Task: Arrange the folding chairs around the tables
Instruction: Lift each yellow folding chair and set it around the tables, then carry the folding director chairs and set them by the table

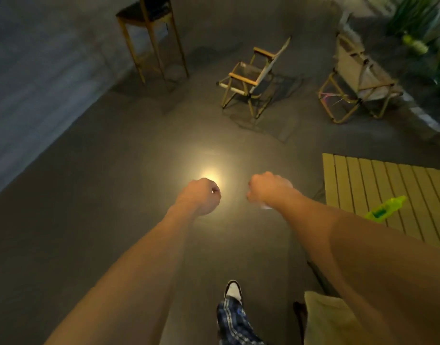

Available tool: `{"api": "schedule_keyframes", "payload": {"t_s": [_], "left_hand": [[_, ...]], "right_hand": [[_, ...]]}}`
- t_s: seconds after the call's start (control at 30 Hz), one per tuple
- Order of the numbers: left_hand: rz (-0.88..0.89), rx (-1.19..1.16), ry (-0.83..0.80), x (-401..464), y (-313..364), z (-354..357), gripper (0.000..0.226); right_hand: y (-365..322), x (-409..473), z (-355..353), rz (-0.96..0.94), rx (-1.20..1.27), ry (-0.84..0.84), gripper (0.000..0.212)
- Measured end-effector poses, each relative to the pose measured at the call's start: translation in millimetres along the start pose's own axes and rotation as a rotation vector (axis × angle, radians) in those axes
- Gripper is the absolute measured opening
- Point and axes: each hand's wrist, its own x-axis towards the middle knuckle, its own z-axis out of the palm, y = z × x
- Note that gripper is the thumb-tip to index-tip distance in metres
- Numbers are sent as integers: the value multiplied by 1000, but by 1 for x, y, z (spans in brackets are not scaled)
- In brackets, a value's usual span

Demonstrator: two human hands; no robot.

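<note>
**Both hands empty, two folding chairs standing far ahead**

Nearest the camera, a leg in blue plaid trousers (232,319) ends in a white shoe (233,290) on the grey floor (102,183). Just right of it, at the bottom edge, sits a pale cushion-like shape (331,317) that is too cut off to identify.

Both bare forearms reach forward over the floor. The left hand (200,195) is curled into a loose fist with nothing in it. The right hand (267,188) is also curled, knuckles up; it appears empty, though the blur hides its fingers. The two hands are near each other but apart, and a bright round spot of light (214,178) glows on the floor just beyond the left one.

To the right stands a low bench (378,180) with a yellow slatted top. A lime-green bottle-like thing (385,207) lies on its side on the slats; whether it holds anything cannot be told.

Further on, a folding chair (251,78) with wooden armrests stands open on the floor, well apart from the bench. A second folding chair (358,80) stands to its right, near green plants (423,21) at the edge.

Farthest, a tall wooden stool (149,33) with a dark seat stands by the wall (27,70).
</note>
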Motion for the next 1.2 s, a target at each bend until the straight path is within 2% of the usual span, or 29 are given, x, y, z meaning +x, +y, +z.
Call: {"api": "schedule_keyframes", "payload": {"t_s": [0.27, 0.43, 0.6, 0.77, 0.93, 1.2], "left_hand": [[108, -6, -24, 210, 65, -87, 28], [205, 77, -62, 346, 108, -117, 30], [174, 62, -83, 512, 126, -156, 29], [110, 75, -148, 660, 163, -196, 29], [166, 70, -213, 807, 261, -209, 29], [42, -32, -194, 1021, 403, -204, 27]], "right_hand": [[45, 165, -123, 122, 133, 57, 36], [83, 290, -182, 177, 168, 48, 39], [100, 447, -244, 175, 195, 39, 34], [133, 560, -307, 196, 169, -20, 37], [209, 681, -376, 273, 333, 6, 37], [373, 863, -477, 324, 321, -23, 48]]}}
